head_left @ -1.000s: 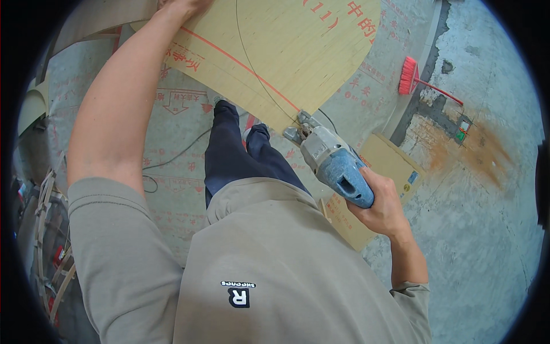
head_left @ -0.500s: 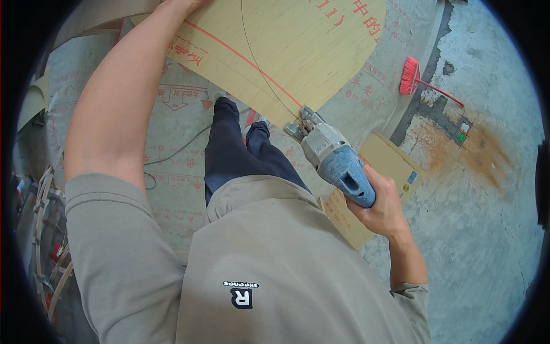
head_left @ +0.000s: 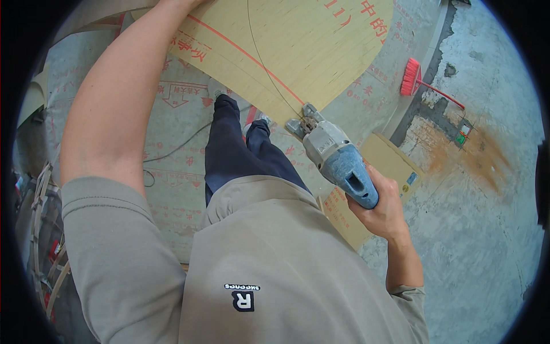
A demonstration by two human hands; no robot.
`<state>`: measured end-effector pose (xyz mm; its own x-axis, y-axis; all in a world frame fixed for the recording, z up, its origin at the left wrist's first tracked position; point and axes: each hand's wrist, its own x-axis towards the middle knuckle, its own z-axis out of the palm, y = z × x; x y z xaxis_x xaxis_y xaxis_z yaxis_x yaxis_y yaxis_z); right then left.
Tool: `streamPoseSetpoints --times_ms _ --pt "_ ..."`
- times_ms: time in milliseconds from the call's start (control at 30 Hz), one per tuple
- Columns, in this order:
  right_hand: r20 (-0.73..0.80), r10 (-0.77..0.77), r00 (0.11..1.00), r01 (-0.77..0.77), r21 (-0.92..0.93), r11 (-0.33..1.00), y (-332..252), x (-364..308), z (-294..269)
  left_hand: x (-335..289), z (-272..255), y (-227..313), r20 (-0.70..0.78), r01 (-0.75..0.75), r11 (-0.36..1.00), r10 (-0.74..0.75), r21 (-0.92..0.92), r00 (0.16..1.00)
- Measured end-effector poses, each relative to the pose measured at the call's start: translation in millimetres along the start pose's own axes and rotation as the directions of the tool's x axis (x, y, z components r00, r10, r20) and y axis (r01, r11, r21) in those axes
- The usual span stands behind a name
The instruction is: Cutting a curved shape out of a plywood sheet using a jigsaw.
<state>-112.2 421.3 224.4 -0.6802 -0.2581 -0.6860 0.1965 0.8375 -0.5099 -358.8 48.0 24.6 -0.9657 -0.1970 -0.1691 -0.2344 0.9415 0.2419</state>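
My right hand (head_left: 385, 207) is wrapped round the handle of a jigsaw (head_left: 339, 157) with a blue grip and a grey metal body. The tool's metal foot rests at the near corner of a thin plywood sheet (head_left: 286, 51). Across the sheet run a thin dark curved line and a red printed stripe, both reaching the jigsaw's foot. My left arm stretches far forward over the sheet's left side. Only the base of my left hand (head_left: 189, 3) shows at the top edge; its fingers are out of the picture.
A red broom (head_left: 411, 77) lies on the bare concrete at the right. Below the jigsaw is a flat printed cardboard piece (head_left: 395, 157). A dark cable (head_left: 186, 146) crosses the printed floor covering left of my legs. Curved wooden strips (head_left: 43, 206) stand at far left.
The plywood sheet shows slightly further right and lower. The jigsaw and my right hand have shifted a touch right with it; the grip is the same.
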Motion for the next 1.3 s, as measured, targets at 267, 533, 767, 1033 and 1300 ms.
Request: streamPoseSetpoints --times_ms 267,533,767,1033,1300 --pt "-0.023 -0.006 1.000 0.006 0.008 1.000 -3.9 0.6 1.8 -4.4 -2.2 2.3 0.007 0.001 1.000 -0.001 -0.003 1.000" --pt "-0.032 -0.009 0.999 0.009 -0.006 1.000 -3.8 1.3 1.1 -5.2 -4.6 3.4 0.008 0.007 1.000 -0.006 -0.018 1.000" --pt "-0.035 -0.012 0.999 0.012 -0.006 1.000 -4.7 2.6 1.4 -5.7 -3.5 2.7 -0.005 0.001 1.000 -0.001 -0.028 1.000" --pt "-0.033 -0.022 0.999 0.022 -0.006 1.000 -8.4 2.1 5.1 -7.9 -5.4 5.3 0.015 0.014 1.000 -0.014 -0.004 1.000" --pt "-0.026 0.017 1.000 -0.016 0.016 1.000 -8.2 0.9 5.0 -9.6 -10.3 6.9 0.034 0.018 1.000 -0.018 -0.005 0.999"
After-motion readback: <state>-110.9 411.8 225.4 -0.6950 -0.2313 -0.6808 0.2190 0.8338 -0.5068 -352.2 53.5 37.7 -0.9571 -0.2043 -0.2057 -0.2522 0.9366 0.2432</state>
